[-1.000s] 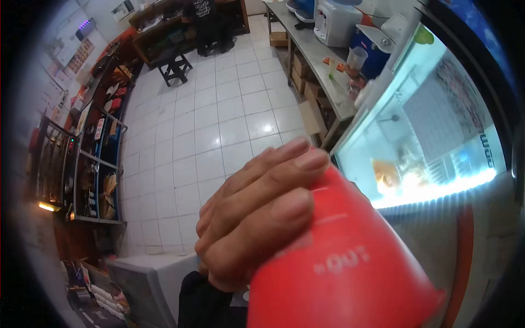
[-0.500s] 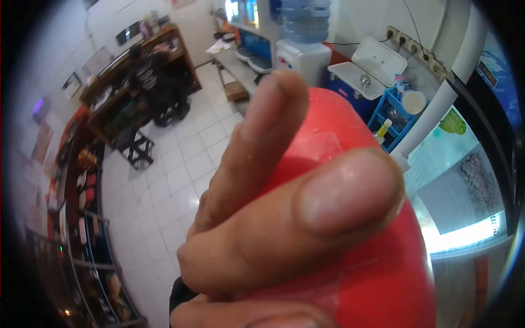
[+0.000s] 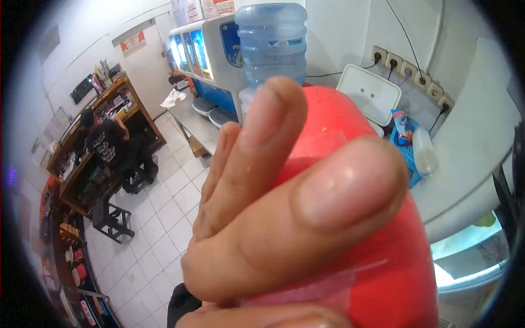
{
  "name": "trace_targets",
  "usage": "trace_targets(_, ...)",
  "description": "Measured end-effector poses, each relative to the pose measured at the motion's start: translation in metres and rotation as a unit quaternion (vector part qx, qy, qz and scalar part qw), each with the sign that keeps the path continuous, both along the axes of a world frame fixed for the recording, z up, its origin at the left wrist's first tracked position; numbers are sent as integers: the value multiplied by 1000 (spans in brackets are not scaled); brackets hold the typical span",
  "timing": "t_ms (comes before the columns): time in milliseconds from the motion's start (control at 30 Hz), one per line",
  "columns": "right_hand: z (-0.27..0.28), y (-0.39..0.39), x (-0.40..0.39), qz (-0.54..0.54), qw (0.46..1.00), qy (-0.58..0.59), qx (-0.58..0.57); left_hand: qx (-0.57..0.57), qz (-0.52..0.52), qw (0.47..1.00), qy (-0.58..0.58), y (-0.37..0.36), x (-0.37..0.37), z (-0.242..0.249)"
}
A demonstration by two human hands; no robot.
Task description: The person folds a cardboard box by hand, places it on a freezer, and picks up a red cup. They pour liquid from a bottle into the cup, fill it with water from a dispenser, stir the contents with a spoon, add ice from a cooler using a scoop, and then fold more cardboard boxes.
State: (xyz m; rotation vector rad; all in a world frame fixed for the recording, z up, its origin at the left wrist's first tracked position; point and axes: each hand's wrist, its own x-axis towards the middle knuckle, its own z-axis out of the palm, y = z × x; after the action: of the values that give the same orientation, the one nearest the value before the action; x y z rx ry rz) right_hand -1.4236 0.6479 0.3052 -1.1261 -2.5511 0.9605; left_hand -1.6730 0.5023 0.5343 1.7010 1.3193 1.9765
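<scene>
The left hand [image 3: 268,235] has bent fingers over a red container [image 3: 394,240] and seems to be gripping it. The thumb and palm are hidden. A dark sleeve [image 3: 180,306] shows at the bottom left. I cannot see the right hand. The red container is in the middle and lower right of the frame, very close to the camera, so its whole shape does not show. To hold it well, I think the fingers should spread out and press evenly, because the side looks smooth and could slip. It blocks a lot of the view, so slow, gentle moves look best. Behind it are a clear blue water bottle [image 3: 272,49] at the top and a white lid [image 3: 372,90] at the upper right. A person [image 3: 106,145] in black is at the left, well apart.
</scene>
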Motion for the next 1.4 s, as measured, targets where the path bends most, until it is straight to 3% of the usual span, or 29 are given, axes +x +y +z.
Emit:
trace_targets(167, 9, 56, -58, 4, 1000, -28, -5, -10, -23, 1000, 0, 68, -54, 1)
trace_targets(233, 11, 69, -74, 2, 997, 66, -31, -14, -42, 999, 0, 93, -73, 1)
trace_targets(333, 4, 86, -91, -19, 999, 42, -16, -18, -77, 997, 0, 135, -102, 1)
trace_targets(567, 2, 83, -111, -164, 985, -28, -37, -67, -190, 979, -20, 211, -149, -27)
trace_targets(633, 7, 78, -114, -248, 966, -66, 2, -93, -231, 968, -36, 221, -157, -49)
trace_targets(700, -28, 65, -102, -374, 923, 52, -72, -123, -262, 955, -63, 231, -165, -76)
trace_targets(767, 13, 55, -112, -472, 880, 37, -52, -162, -275, 942, -101, 240, -171, -108)
trace_targets(867, 5, 25, -97, -570, 817, 57, -68, -240, -262, 922, -152, 255, -176, -166)
trace_targets(900, 3, 20, -96, -579, 810, 53, -74, -274, -252, 918, -134, 261, -178, -185)
trace_targets(967, -9, 7, -103, -593, 796, 28, -121, -370, -187, 903, 116, 292, -196, -246)
trace_targets(1033, -56, -12, -104, -601, 780, 54, -168, -435, -212, 875, 5, 307, -188, -294)
trace_targets(1100, -101, -14, -111, -602, 772, 95, -179, -424, -213, 880, 15, 320, -180, -333)
trace_targets(1167, -141, -9, -117, -562, 805, 148, -120, -416, -226, 881, 15, 328, -176, -370)
trace_targets(1400, -188, 52, -130, -594, 757, 259, -85, -405, -262, 876, 12, 344, -163, -423)
